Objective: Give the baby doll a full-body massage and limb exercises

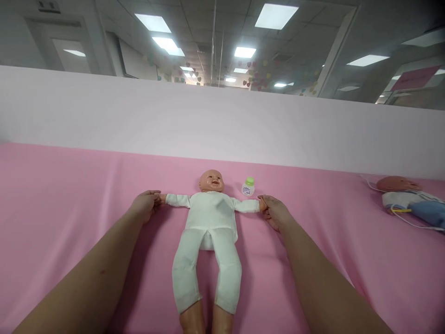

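A baby doll (211, 211) in white clothes lies on its back in the middle of the head view, its head toward the wall. Both its arms are stretched out sideways. My left hand (145, 205) is closed around the doll's hand on the left side. On the other side, my right hand (275, 212) grips the doll's other hand between thumb and fingers. Close to the doll's head, on the right, stands a small clear bottle (248, 187) with a green cap; neither hand touches it. The doll's feet run past the bottom edge of the view.
A pink sheet (69, 195) covers the surface under the doll, with some creases. At the far right lies a second doll (410, 197) in white and blue, with a thin white tube and a yellow piece. Behind runs a low white wall (174, 123) with glass above.
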Tool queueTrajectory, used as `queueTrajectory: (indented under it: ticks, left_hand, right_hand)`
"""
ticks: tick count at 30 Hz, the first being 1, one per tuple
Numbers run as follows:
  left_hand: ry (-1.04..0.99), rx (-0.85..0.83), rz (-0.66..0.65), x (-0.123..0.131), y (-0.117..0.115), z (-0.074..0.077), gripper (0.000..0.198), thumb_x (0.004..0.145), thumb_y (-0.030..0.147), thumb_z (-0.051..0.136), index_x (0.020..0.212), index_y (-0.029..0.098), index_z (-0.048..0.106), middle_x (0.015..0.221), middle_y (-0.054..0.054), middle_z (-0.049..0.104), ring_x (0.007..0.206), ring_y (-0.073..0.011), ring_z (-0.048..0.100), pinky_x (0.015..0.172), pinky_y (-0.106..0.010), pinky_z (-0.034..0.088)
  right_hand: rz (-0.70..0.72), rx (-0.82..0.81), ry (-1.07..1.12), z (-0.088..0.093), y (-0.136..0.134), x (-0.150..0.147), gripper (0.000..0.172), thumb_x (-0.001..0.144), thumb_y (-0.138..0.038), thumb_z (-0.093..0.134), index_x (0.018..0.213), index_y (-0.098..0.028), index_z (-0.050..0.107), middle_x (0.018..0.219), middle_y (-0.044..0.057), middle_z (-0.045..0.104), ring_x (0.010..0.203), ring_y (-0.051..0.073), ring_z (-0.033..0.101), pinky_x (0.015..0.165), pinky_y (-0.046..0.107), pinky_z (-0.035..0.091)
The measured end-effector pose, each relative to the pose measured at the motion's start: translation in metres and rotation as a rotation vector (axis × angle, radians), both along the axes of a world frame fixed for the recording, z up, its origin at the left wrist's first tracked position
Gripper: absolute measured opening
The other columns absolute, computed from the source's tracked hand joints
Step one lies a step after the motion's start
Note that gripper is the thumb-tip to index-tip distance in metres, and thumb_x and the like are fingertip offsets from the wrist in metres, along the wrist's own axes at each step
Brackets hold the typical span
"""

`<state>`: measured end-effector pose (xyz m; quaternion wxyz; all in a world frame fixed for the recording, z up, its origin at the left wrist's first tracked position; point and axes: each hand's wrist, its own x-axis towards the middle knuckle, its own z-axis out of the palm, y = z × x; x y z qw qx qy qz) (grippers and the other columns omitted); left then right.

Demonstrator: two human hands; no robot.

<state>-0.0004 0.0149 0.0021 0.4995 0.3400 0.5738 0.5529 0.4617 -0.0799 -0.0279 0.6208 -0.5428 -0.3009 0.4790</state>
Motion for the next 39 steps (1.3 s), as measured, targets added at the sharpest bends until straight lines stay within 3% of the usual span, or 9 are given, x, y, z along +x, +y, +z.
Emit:
queueTrajectory:
  ticks: [7,14,18,22,26,33,36,39]
  left_hand:
    - [-0.041,-0.033,0.024,0.002,-0.001,0.004,0.032,0.071,-0.004,0.059,0.093,0.018,0.062,0.066,-0.002,0.066,0.054,-0.0143,0.064,0.06,-0.026,0.058]
    - [-0.036,-0.025,-0.032,0.002,-0.003,0.007,0.019,0.07,0.0,0.061,0.074,0.019,0.064,0.063,-0.003,0.065,0.055,-0.0139,0.063,0.056,-0.023,0.055]
    - [-0.014,0.015,-0.057,0.001,-0.006,0.005,0.012,0.07,0.009,0.073,0.076,0.017,0.066,0.064,-0.003,0.066,0.056,-0.0137,0.063,0.057,-0.023,0.054]
    - [0.024,0.089,-0.061,0.001,-0.012,0.005,0.02,0.069,0.025,0.084,0.077,0.017,0.066,0.065,-0.002,0.067,0.058,-0.0142,0.062,0.056,-0.024,0.053]
    - [0.027,0.105,-0.019,0.003,-0.015,0.005,0.025,0.072,0.034,0.084,0.074,0.019,0.065,0.063,-0.001,0.065,0.057,-0.0149,0.061,0.056,-0.026,0.054]
    - [0.065,0.062,0.053,0.002,-0.004,-0.003,0.011,0.074,0.023,0.077,0.08,0.018,0.07,0.068,-0.003,0.067,0.057,-0.015,0.063,0.054,-0.026,0.055]
    - [0.075,0.037,0.073,-0.001,0.004,-0.011,0.018,0.069,0.017,0.075,0.087,0.018,0.072,0.07,-0.004,0.07,0.057,-0.0169,0.066,0.055,-0.027,0.055]
    - [0.058,0.027,0.069,-0.004,0.012,-0.018,0.027,0.067,0.013,0.073,0.094,0.019,0.072,0.072,-0.004,0.072,0.058,-0.0177,0.068,0.058,-0.028,0.057]
  right_hand:
    - [0.074,-0.017,0.101,0.001,0.0,0.002,0.018,0.076,-0.012,0.074,0.091,-0.019,0.069,0.073,0.002,0.061,0.055,0.01,0.046,0.043,0.021,0.039]
    - [0.192,0.023,0.207,0.008,-0.01,0.006,0.014,0.078,-0.016,0.076,0.092,-0.016,0.072,0.079,0.004,0.063,0.063,0.011,0.051,0.057,0.023,0.053]
    - [0.203,0.056,0.181,0.012,-0.014,0.002,0.021,0.077,-0.024,0.084,0.092,-0.018,0.072,0.078,0.003,0.064,0.06,0.009,0.049,0.048,0.019,0.045]
    - [0.124,0.042,0.117,0.01,-0.008,-0.003,0.029,0.071,-0.031,0.091,0.084,-0.018,0.069,0.068,0.0,0.06,0.052,0.007,0.043,0.039,0.018,0.03]
    - [0.011,0.023,0.038,0.007,-0.003,-0.007,0.032,0.071,-0.036,0.091,0.085,-0.018,0.07,0.068,-0.001,0.062,0.05,0.006,0.041,0.04,0.019,0.029]
    - [-0.047,-0.003,-0.061,0.003,-0.002,-0.013,0.032,0.077,-0.043,0.085,0.072,-0.019,0.064,0.057,-0.003,0.054,0.044,0.007,0.033,0.039,0.022,0.026]
    - [-0.031,-0.002,-0.056,0.001,0.0,-0.012,0.028,0.077,-0.036,0.083,0.07,-0.019,0.062,0.056,-0.003,0.052,0.044,0.007,0.032,0.038,0.022,0.025]
    - [0.002,-0.006,-0.024,0.0,0.002,-0.01,0.018,0.076,-0.029,0.081,0.075,-0.017,0.067,0.062,0.001,0.058,0.048,0.008,0.038,0.039,0.022,0.032]
